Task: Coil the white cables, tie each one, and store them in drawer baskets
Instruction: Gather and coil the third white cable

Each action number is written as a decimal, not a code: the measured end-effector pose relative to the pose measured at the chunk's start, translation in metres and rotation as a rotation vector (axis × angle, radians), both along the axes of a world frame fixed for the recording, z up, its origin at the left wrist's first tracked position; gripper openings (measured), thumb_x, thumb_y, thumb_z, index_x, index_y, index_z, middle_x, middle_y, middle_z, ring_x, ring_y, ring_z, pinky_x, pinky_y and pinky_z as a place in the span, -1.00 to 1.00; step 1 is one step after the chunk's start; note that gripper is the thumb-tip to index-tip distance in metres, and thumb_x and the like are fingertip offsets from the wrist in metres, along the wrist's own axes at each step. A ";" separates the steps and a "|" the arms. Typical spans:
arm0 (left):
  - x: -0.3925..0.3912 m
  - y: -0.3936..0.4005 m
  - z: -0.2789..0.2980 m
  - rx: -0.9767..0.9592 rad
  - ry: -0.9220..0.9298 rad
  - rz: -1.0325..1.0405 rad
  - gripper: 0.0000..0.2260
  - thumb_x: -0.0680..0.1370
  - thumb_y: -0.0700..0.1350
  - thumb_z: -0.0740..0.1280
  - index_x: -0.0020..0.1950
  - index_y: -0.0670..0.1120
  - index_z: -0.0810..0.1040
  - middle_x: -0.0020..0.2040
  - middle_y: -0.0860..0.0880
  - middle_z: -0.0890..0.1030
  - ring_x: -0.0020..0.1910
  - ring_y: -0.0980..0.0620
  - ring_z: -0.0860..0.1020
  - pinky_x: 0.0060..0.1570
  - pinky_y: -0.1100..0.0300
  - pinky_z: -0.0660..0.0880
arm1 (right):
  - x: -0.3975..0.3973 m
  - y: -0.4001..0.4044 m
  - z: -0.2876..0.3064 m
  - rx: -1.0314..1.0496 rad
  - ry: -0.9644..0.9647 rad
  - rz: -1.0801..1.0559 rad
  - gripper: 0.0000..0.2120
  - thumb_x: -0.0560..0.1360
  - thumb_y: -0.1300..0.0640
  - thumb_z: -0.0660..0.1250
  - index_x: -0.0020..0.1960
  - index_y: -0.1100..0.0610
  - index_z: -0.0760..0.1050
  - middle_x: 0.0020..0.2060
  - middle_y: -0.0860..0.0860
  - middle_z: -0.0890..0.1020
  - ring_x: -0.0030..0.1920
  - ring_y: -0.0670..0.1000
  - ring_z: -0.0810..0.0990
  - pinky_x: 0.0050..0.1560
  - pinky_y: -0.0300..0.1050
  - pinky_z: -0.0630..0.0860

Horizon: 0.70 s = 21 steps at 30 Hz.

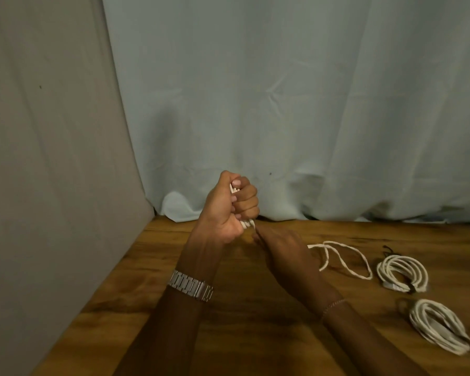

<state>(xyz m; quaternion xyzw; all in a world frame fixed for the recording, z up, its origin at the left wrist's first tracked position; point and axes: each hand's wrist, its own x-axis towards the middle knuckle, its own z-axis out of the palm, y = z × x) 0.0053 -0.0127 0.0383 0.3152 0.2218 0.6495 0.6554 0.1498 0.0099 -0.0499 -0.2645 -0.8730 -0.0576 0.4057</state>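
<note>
Behind the counter's far edge, a pale blue curtain hangs in folds beside a grey cloth draped along the left side, above the wooden counter itself. Near the far edge, toward the left corner, the left hand, a metal watch on its wrist, is raised in a fist, its grip clamped round several turns of a white cable. Just below it the right hand reaches in back-up; whether its grip is closed on the strand cannot be told. The cable's loose end trails in open loops across the counter to the right. Toward the right edge lie two coiled cables, well apart from the hands: the nearer bundle and, farther back, a round coil cinched with a dark tie.
</note>
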 end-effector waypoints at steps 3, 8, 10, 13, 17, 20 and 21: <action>0.003 -0.006 0.003 -0.031 0.096 -0.101 -0.71 0.51 -0.13 0.10 -0.43 0.00 0.30 -0.61 0.08 0.19 -0.68 0.17 0.06 -0.68 0.34 0.03 | 0.002 0.018 0.017 -0.072 -0.207 0.040 -0.68 0.64 -0.01 0.09 -0.06 0.10 0.56 -0.18 0.03 0.66 -0.22 0.05 0.57 -0.26 -0.01 0.43; 0.008 -0.011 0.003 -0.092 0.251 -0.342 -0.73 0.51 -0.04 0.15 -0.39 -0.01 0.38 -0.61 0.09 0.20 -0.61 0.14 -0.02 -0.69 0.39 0.06 | -0.002 0.040 0.043 -0.198 -0.555 0.078 -0.71 0.69 0.10 0.17 0.25 0.19 0.57 0.16 0.17 0.64 0.13 0.17 0.61 0.10 0.08 0.49; 0.006 -0.011 0.003 -0.107 0.267 -0.404 -0.71 0.54 0.02 0.15 -0.35 -0.03 0.42 -0.57 0.10 0.12 -0.61 0.15 -0.01 -0.68 0.40 0.05 | -0.003 0.046 0.059 -0.211 -0.563 0.081 -0.71 0.69 0.13 0.18 0.33 0.21 0.53 0.26 0.18 0.61 0.23 0.17 0.57 0.20 -0.05 0.43; 0.004 -0.013 0.003 -0.103 0.340 -0.472 -0.66 0.57 0.09 0.14 -0.24 -0.10 0.50 -0.59 0.10 0.19 -0.61 0.16 0.01 -0.64 0.40 0.02 | 0.002 0.052 0.081 -0.234 -0.425 0.092 -0.78 0.62 0.24 0.28 0.23 0.16 0.58 0.21 0.12 0.65 0.17 0.13 0.60 0.16 -0.09 0.45; 0.011 -0.014 0.002 -0.120 0.461 -0.541 -0.55 0.57 0.18 0.12 -0.06 -0.20 0.53 -0.57 0.10 0.27 -0.63 0.22 0.07 -0.63 0.40 0.05 | 0.003 0.061 0.110 -0.079 -0.438 0.069 -0.89 0.59 0.13 0.28 0.08 0.06 0.56 0.00 -0.04 0.64 0.01 0.03 0.61 0.01 0.07 0.55; 0.012 -0.010 -0.002 -0.165 0.452 -0.474 -0.45 0.61 0.25 0.07 0.01 -0.23 0.53 -0.55 0.09 0.27 -0.66 0.24 0.19 -0.63 0.37 0.06 | 0.003 0.065 0.131 0.057 -0.378 0.016 -0.73 0.61 -0.09 0.16 0.03 0.04 0.56 -0.03 -0.04 0.68 -0.04 0.08 0.64 -0.14 0.09 0.56; 0.010 -0.007 -0.003 -0.174 0.428 -0.440 -0.42 0.62 0.28 0.05 0.03 -0.24 0.52 -0.54 0.08 0.27 -0.65 0.24 0.20 -0.63 0.37 0.07 | 0.004 0.062 0.136 0.082 -0.375 0.000 -0.74 0.63 -0.08 0.18 0.03 0.05 0.56 -0.04 -0.02 0.68 -0.05 0.09 0.64 -0.15 0.10 0.56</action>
